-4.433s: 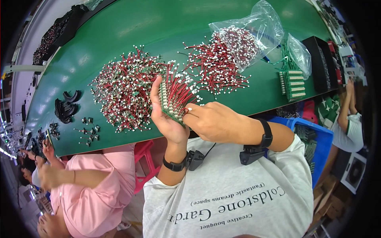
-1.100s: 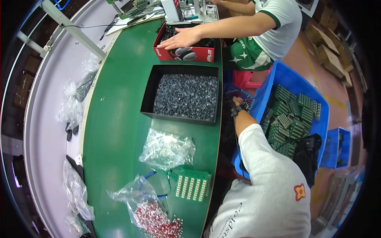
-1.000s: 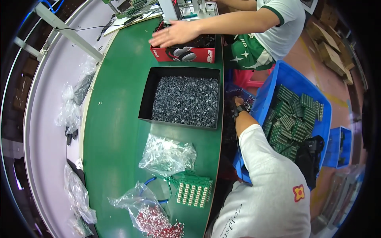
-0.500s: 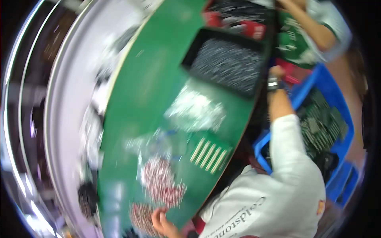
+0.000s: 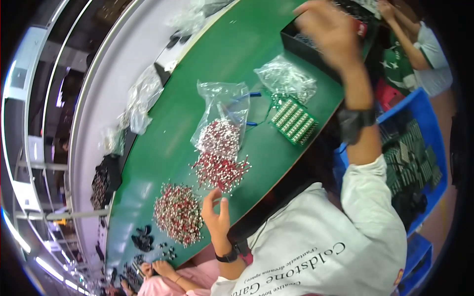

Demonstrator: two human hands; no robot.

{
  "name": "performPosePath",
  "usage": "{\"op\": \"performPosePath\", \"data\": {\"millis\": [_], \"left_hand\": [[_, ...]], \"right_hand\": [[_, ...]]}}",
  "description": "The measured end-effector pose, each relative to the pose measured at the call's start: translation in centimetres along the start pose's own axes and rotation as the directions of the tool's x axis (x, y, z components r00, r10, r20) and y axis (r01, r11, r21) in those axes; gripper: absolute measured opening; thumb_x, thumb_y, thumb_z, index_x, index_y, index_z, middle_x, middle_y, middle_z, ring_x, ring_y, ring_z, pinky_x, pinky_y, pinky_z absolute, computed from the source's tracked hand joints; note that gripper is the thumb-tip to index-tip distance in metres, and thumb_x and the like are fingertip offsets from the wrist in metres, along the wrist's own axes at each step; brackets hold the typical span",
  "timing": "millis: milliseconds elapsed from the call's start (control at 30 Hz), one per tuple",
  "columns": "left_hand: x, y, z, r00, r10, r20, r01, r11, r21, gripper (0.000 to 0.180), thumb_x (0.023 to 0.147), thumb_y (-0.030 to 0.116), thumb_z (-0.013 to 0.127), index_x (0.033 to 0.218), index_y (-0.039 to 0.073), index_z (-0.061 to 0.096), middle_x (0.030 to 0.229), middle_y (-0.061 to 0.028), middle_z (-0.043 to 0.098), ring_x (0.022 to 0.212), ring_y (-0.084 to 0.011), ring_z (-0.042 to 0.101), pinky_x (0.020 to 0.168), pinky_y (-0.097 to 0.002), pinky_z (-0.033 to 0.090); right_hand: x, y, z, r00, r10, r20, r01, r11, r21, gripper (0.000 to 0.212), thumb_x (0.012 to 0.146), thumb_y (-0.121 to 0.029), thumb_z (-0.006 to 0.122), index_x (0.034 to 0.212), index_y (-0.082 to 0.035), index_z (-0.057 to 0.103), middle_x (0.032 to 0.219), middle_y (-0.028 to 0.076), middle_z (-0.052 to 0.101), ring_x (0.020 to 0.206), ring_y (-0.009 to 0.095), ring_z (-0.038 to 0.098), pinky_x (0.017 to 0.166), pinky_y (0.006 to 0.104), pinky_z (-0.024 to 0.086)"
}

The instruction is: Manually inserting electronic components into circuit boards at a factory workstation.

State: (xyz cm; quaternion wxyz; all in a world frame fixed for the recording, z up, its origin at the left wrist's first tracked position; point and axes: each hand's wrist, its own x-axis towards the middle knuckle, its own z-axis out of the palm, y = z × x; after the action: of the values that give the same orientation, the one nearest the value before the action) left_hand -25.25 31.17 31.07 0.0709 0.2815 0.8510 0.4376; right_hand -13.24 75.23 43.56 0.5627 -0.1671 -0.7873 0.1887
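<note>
My left hand [image 5: 216, 217] is open, thumb and forefinger apart, at the near edge of a spilled pile of short red wires [image 5: 219, 170] with pale ends. Nothing shows between its fingers. More such wires lie inside the mouth of a clear plastic bag [image 5: 222, 96]. To the left is a second, larger heap of red wires [image 5: 178, 214]. My right hand [image 5: 333, 37] is raised in front of a black tray [image 5: 301, 47] and hides much of it. Motion smears its fingers, so whether it holds anything is unclear.
Green circuit boards [image 5: 295, 122] lie by the table's near edge, beside a crumpled clear bag [image 5: 286, 79]. At the right a blue crate [image 5: 439, 148] holds more boards. Co-workers' hands show at lower left [image 5: 160, 269] and upper right [image 5: 387, 11]. Black parts [image 5: 143, 239] lie at lower left.
My right hand has swung from beside the table, near the blue crate, to over the black tray. My left hand has shifted from the larger heap to the spilled wires. The view has turned.
</note>
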Motion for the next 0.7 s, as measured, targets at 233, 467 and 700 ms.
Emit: {"op": "performPosePath", "data": {"millis": [233, 467, 700], "left_hand": [[-1.1, -1.2, 0.6, 0.986, 0.082, 0.144, -0.052, 0.979, -0.198, 0.034, 0.088, 0.005, 0.061, 0.122, -0.002, 0.060, 0.114, -0.0126, 0.064, 0.104, -0.0202, 0.062, 0.088, -0.0326, 0.050], [-0.2, -3.0, -0.8, 0.977, 0.072, 0.200, 0.000, 0.941, -0.338, 0.033, 0.089, 0.006, 0.060, 0.121, -0.004, 0.059, 0.115, -0.0124, 0.064, 0.107, -0.0209, 0.061, 0.092, -0.0332, 0.048], [0.6, -3.9, -2.2, 0.976, 0.081, 0.203, 0.126, 0.552, -0.824, 0.076, 0.085, 0.032, 0.072, 0.143, -0.002, 0.037, 0.134, -0.0236, 0.052, 0.122, -0.0342, 0.054, 0.098, -0.0406, 0.046]], "right_hand": [[-14.8, -4.3, 3.8, 0.799, 0.308, 0.517, -0.080, 0.906, -0.416, 0.081, 0.069, -0.042, 0.078, 0.137, -0.009, 0.048, 0.119, 0.023, 0.057, 0.112, 0.039, 0.053, 0.096, 0.0459, 0.042], [-16.0, -5.7, 5.0, 0.772, 0.429, 0.469, -0.163, 0.847, -0.506, 0.093, 0.067, -0.037, 0.079, 0.146, -0.009, 0.039, 0.119, 0.021, 0.056, 0.110, 0.039, 0.054, 0.095, 0.0454, 0.042], [-14.2, -15.2, 6.8, 0.818, 0.093, 0.567, -0.157, 0.985, 0.066, 0.094, 0.063, -0.027, 0.085, 0.141, 0.004, 0.042, 0.135, 0.023, 0.052, 0.125, 0.036, 0.052, 0.106, 0.0391, 0.039]]}}
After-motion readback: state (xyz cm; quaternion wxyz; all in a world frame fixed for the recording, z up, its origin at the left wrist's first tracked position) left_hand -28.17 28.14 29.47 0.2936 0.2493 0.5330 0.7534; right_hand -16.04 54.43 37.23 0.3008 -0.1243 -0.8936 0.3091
